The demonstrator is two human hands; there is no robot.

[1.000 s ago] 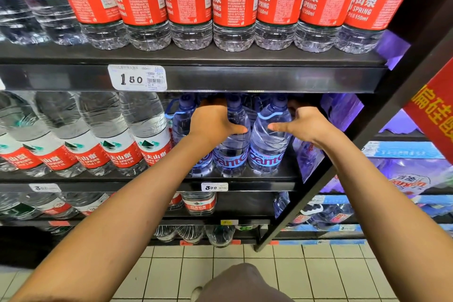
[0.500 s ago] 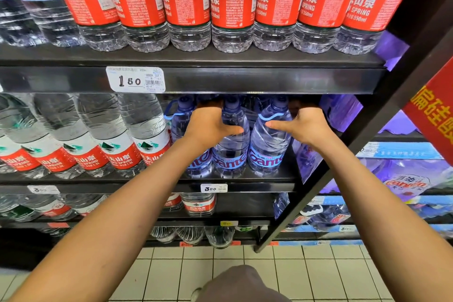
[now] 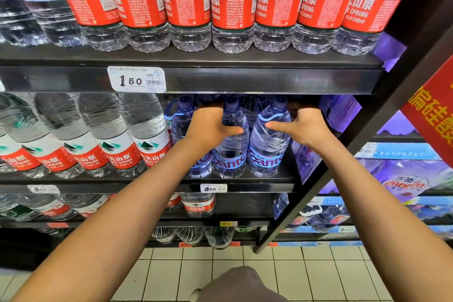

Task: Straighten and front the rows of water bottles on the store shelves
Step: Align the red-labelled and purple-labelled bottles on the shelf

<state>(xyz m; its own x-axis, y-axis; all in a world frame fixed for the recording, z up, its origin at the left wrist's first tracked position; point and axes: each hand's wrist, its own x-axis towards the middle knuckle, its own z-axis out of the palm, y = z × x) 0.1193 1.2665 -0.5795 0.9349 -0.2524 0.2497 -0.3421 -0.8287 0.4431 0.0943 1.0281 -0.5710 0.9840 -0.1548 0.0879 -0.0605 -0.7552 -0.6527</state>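
Blue-tinted water bottles (image 3: 267, 144) upright at the right end of the middle shelf (image 3: 245, 179), labels forward. Left hand (image 3: 208, 127) gripping the middle bottle (image 3: 230, 152) high up, thumb across its front, fingers hidden behind. Right hand (image 3: 304, 127) gripping the rightmost bottle likewise, thumb on its shoulder. Red-labelled bottles (image 3: 232, 5) in a row on the upper shelf, larger ones (image 3: 137, 140) leaning at left.

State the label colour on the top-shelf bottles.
Mostly red with white lettering, on the top-shelf bottles; head view.
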